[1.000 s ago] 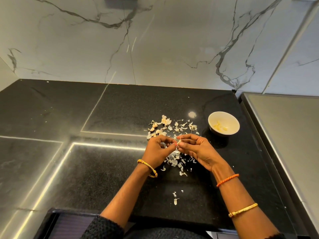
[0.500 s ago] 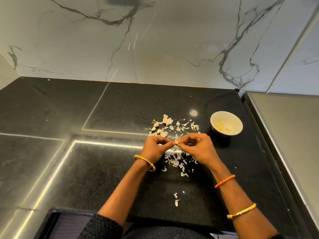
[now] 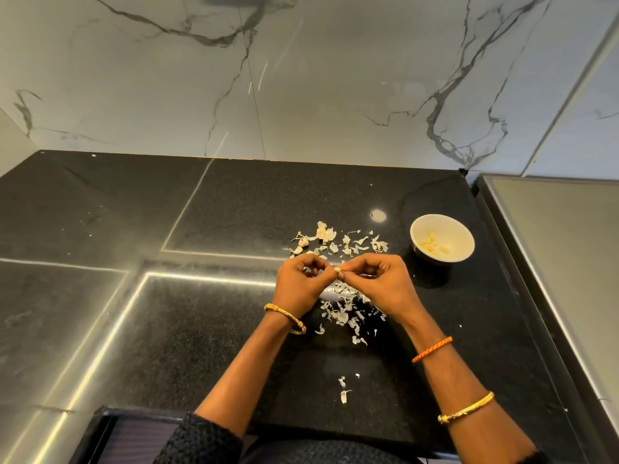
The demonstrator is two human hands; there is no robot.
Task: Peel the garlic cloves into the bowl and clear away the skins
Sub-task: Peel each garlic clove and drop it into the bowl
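A handful of peeled cloves (image 3: 433, 245) already sit in the white bowl (image 3: 462, 244) off to my right, so the peeling is well along. Not finished, though: at least two unpeeled cloves (image 3: 300, 246) wait at the far left edge of the scatter, and the papery skins (image 3: 345, 311) lie all over the black countertop (image 3: 207, 329), some beyond my hands, some under them, a few stray flakes (image 3: 343, 390) nearer me. None of that is cleared yet. Right now my left hand (image 3: 301, 284) and right hand (image 3: 382, 283) meet above the mess, fingers curled in, fingertips of both pinching one small garlic clove (image 3: 338, 270) between them. It looks pale at the tip; how much skin clings I cannot tell. Peel it, drop it in, then sweep up
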